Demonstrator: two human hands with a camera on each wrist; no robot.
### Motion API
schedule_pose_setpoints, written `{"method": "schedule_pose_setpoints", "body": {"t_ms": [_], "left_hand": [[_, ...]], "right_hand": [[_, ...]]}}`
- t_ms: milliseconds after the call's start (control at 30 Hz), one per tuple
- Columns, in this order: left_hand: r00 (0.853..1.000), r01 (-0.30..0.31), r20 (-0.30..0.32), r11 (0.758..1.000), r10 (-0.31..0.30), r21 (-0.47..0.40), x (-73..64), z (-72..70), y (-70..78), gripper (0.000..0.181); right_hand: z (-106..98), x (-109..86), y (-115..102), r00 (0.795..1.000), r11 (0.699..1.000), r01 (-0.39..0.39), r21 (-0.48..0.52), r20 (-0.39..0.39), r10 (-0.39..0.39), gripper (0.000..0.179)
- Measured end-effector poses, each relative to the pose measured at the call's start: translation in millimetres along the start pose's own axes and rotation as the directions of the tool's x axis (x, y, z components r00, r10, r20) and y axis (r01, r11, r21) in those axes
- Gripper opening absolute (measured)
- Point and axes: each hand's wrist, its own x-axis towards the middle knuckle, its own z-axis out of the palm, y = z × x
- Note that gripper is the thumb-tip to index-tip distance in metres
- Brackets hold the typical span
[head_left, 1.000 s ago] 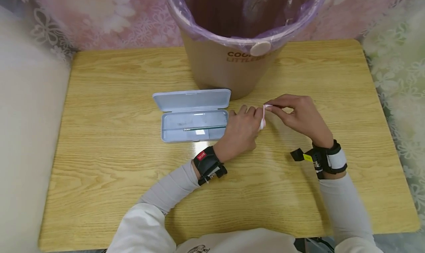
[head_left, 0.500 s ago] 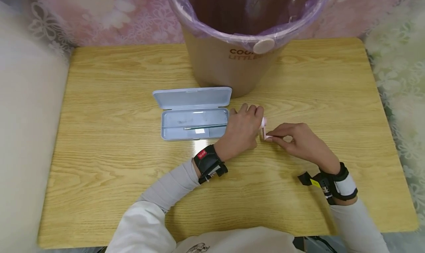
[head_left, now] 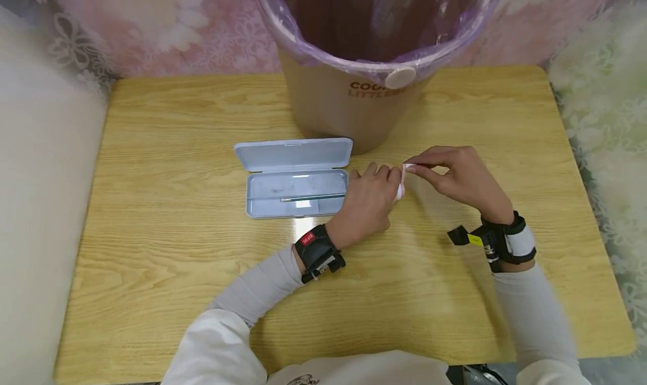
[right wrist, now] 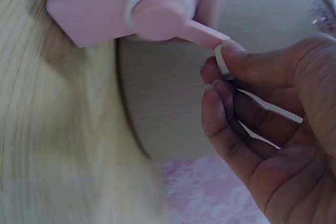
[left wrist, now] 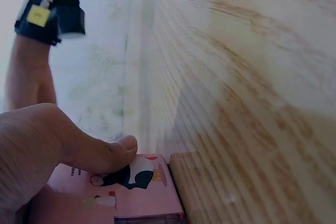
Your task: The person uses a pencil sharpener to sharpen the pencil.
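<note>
My left hand (head_left: pixel 369 202) grips a pink pencil sharpener (left wrist: pixel 58 203) with cartoon figures on its side, the thumb pressing on it in the left wrist view. On the sharpener's right side is a crank arm (right wrist: pixel 206 34), angled toward the far side of the table. Thumb and fingertips of my right hand (head_left: pixel 462 177) pinch the small white knob (right wrist: pixel 222 62) at its end. A dark green pencil (head_left: pixel 313 197) extends over the blue pencil case, its eraser end to the left. Its other end is hidden by the left hand.
Just left of the left hand, the light blue pencil case (head_left: pixel 256 206) has its lid (head_left: pixel 298 156) raised. A large brown bin (head_left: pixel 338 113) with a purple liner stands behind it on the wooden table (head_left: pixel 177 205). Flowered walls border the back and right.
My right hand has swung the crank toward me, then back to the far side, close to where it was a second ago. The left hand and pencil stay put.
</note>
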Motion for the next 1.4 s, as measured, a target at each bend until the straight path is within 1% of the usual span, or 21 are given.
{"method": "schedule_pose_setpoints", "body": {"t_ms": [67,133,200,233,333,400,467,533,633,733,833,900,1000,1100,1200,1300,1400], "left_hand": [[1.0,-0.001,0.013,1.0,0.001,0.002,-0.3,0.2,0.0,0.056],[1.0,-0.001,0.023,1.0,0.001,0.006,-0.4,0.6,-0.2,0.059],[1.0,0.0,0.025,1.0,-0.001,0.005,-0.6,0.8,-0.5,0.057],[1.0,0.001,0.021,1.0,-0.001,0.0,-0.6,1.0,-0.6,0.052],[1.0,0.002,0.009,1.0,-0.002,-0.011,-0.8,1.7,-1.0,0.042],[1.0,0.003,0.01,1.0,-0.003,-0.006,-0.9,1.2,-2.0,0.038],[1.0,0.002,0.02,1.0,-0.002,0.006,-0.7,0.3,-1.9,0.038],[0.999,0.007,0.031,1.0,-0.008,0.018,-0.5,-1.1,-2.3,0.04],[0.999,0.013,0.036,1.0,-0.014,0.022,-0.2,-1.9,-2.6,0.04],[0.999,0.009,0.031,1.0,-0.01,0.014,0.1,-1.8,-2.0,0.037],[0.999,0.003,0.034,1.0,-0.003,0.005,0.4,-1.8,-0.4,0.039],[0.999,0.003,0.044,1.0,-0.003,-0.003,0.7,-2.2,0.7,0.041],[0.998,0.008,0.066,1.0,-0.007,-0.006,0.6,-1.9,1.2,0.047],[0.997,0.012,0.07,1.0,-0.011,-0.004,0.9,-1.5,1.2,0.051],[0.998,0.015,0.059,1.0,-0.015,0.004,1.3,-0.8,1.0,0.058],[0.999,0.017,0.048,1.0,-0.018,0.013,1.5,0.0,0.9,0.059],[0.999,0.019,0.039,1.0,-0.019,0.004,1.5,0.3,1.8,0.053]], "right_hand": [[7,4.0,8,0.999,0.999,-0.052,0.007,0.016,0.052,0.014],[15,6.0,16,0.997,0.997,-0.073,0.011,0.04,0.072,0.014],[25,4.7,24,0.993,0.996,-0.085,0.015,0.086,0.083,0.014],[31,2.3,28,0.991,0.996,-0.087,0.018,0.108,0.084,0.015],[42,-10.2,29,0.982,0.998,-0.059,0.023,0.179,0.054,0.015],[44,-22.2,23,0.978,0.999,-0.038,0.027,0.204,0.032,0.015],[41,-34.2,13,0.976,0.999,-0.01,0.031,0.216,0.003,0.015],[34,-41.8,2,0.977,0.999,0.036,0.028,0.211,-0.041,0.018],[20,-45.4,-12,0.98,0.994,0.105,0.031,0.168,-0.109,0.023],[6,-40.9,-21,0.982,0.987,0.159,0.031,0.102,-0.161,0.028],[-5,-31.5,-23,0.983,0.984,0.176,0.025,0.052,-0.177,0.03],[-10,-24.0,-22,0.985,0.985,0.17,0.019,0.039,-0.171,0.029],[-11,-13.2,-16,0.991,0.991,0.135,0.014,0.027,-0.135,0.026],[-7,-3.8,-8,0.996,0.996,0.088,0.001,0.006,-0.088,0.02],[1,3.5,-1,1.0,1.0,0.017,-0.003,-0.01,-0.017,0.015],[12,7.4,9,0.998,0.998,-0.061,0.01,0.013,0.06,0.013],[25,4.9,20,0.991,0.995,-0.097,0.016,0.092,0.095,0.014]]}}
